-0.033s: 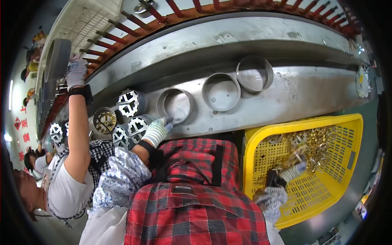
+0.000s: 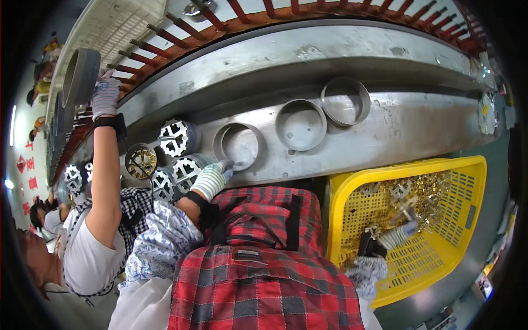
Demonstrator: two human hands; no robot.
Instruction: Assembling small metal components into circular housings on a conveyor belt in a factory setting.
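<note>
Stretching wide, a metal bench (image 2: 407, 126) runs behind a yellow basket (image 2: 335, 214). Left of the basket, a ring (image 2: 260, 144) touches the left hand (image 2: 210, 179); well apart, inside the basket, the right hand (image 2: 397, 235) is near metal pieces (image 2: 426, 195). Neither grip is clear.

A silver metal ring (image 2: 258, 144) lies flat, its round opening upward (the wall is thin), to the left of the yellow basket (image 2: 336, 214). Small gold and silver pieces (image 2: 423, 192) lie loosely heaped inside it.
</note>
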